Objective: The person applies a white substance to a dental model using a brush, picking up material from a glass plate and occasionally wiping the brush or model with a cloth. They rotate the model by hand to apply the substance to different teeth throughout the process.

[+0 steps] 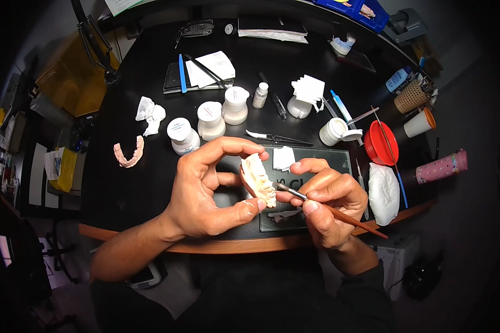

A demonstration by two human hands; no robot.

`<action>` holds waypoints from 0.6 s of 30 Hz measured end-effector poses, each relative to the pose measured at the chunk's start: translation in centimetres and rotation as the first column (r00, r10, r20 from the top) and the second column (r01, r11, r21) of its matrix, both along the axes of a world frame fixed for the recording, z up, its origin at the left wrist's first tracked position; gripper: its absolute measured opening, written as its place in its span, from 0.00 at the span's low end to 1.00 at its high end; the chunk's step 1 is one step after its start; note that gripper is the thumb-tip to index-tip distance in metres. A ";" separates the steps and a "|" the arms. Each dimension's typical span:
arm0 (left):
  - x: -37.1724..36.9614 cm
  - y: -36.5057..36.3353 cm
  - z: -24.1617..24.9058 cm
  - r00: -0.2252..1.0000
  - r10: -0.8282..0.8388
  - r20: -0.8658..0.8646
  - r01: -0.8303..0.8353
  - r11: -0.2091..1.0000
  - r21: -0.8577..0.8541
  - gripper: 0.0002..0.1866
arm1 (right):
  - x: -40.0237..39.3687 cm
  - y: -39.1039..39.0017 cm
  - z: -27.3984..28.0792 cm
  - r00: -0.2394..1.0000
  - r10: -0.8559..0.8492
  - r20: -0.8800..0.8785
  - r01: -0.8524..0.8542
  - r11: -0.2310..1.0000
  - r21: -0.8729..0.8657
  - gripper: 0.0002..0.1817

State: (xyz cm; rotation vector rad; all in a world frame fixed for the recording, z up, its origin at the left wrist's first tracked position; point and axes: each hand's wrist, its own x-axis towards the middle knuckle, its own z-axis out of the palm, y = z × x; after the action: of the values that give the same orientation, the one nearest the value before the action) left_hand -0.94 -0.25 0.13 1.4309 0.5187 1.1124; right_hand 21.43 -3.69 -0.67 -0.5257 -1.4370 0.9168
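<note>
Here, left grip [201, 195] pinches a dental model [258, 180], right grip [334, 202] a brush [353, 220], above slab [314, 157] lettered "Cl".

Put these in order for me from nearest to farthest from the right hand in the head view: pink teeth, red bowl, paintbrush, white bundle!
From the right hand:
1. Paintbrush: held in its fingers.
2. White bundle: just to the right.
3. Red bowl: right, beyond the bundle.
4. Pink teeth: way over left.

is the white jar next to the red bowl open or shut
Open: the white jar is uncovered at the top, its lid out to the side.
</note>
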 end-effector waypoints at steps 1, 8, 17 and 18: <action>0.0 0.0 0.0 1.000 0.000 -0.001 0.000 1.000 -0.002 0.32 | 0.0 0.0 0.0 1.000 0.002 0.000 -0.002 1.000 0.000 0.06; 0.0 0.0 -0.1 1.000 0.009 0.014 -0.009 1.000 0.012 0.32 | 0.0 -0.1 -0.1 1.000 0.004 -0.012 -0.004 1.000 -0.006 0.06; 0.0 0.0 -0.1 1.000 0.000 0.004 0.000 1.000 -0.001 0.32 | 0.2 0.0 -0.1 1.000 0.009 0.009 -0.009 1.000 0.002 0.06; 0.0 0.0 -0.1 1.000 0.000 0.002 0.000 1.000 0.000 0.32 | 0.2 0.0 -0.2 1.000 0.012 0.009 -0.012 1.000 -0.001 0.06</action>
State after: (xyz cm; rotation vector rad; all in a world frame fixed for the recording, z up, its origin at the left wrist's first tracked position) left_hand -0.95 -0.22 0.05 1.4297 0.5174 1.1142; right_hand 21.64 -3.74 -0.83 -0.5234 -1.4494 0.9257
